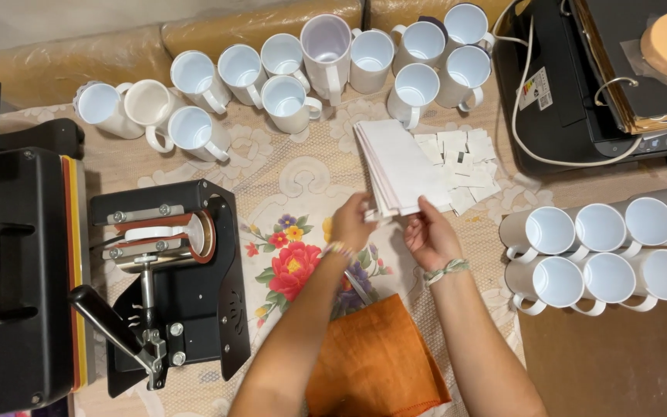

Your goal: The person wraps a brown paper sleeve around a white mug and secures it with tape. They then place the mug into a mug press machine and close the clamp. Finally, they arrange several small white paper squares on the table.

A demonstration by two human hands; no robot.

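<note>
Head view | left hand (pixel 351 222) and right hand (pixel 429 233) pinch near edge of paper stack (pixel 404 166) on tablecloth, between mugs (pixel 287 104) | risk: loose sheets may fan, slide onto paper scraps (pixel 465 166).

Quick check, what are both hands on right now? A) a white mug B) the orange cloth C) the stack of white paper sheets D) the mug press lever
C: the left hand and right hand both pinch the near edge of the stack of white paper sheets; the orange cloth lies untouched below the wrists, and the mug press sits apart to the left.
</note>
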